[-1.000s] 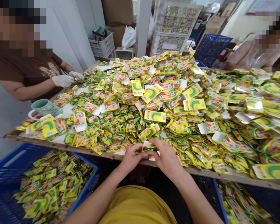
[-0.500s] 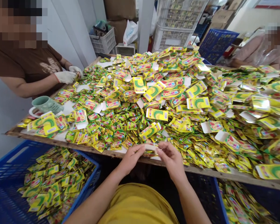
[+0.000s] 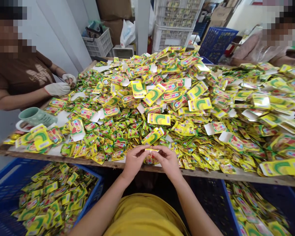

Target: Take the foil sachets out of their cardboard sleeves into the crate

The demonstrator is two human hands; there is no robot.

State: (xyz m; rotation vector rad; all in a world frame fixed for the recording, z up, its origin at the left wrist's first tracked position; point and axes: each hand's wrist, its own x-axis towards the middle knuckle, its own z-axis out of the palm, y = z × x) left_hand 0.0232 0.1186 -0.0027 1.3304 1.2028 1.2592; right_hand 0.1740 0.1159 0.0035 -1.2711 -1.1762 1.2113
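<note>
Between my hands, at the table's near edge, is a small printed cardboard box (image 3: 151, 158) in yellow and red. My left hand (image 3: 134, 161) pinches its left end, and my right hand (image 3: 168, 161) grips the right end, thumbs close together on its top. The fingers partly cover the box. Just beyond them lies another yellow box (image 3: 152, 135) on a spread of small green and yellow sachets (image 3: 118, 131). Farther back, a heap of flat and opened yellow boxes (image 3: 159, 93) rises on the table.
Below the table edge stand a blue crate (image 3: 88, 193) of filled boxes at left and another blue crate (image 3: 232, 209) at right. A green mug (image 3: 36, 116) sits at the left. A co-worker's gloved hand (image 3: 57, 88) works at the left side; another person (image 3: 250, 46) sits far right.
My hands have drawn closer together on the box; its white flap no longer shows, and printed yellow and red faces me. The view has shifted slightly to the right.
</note>
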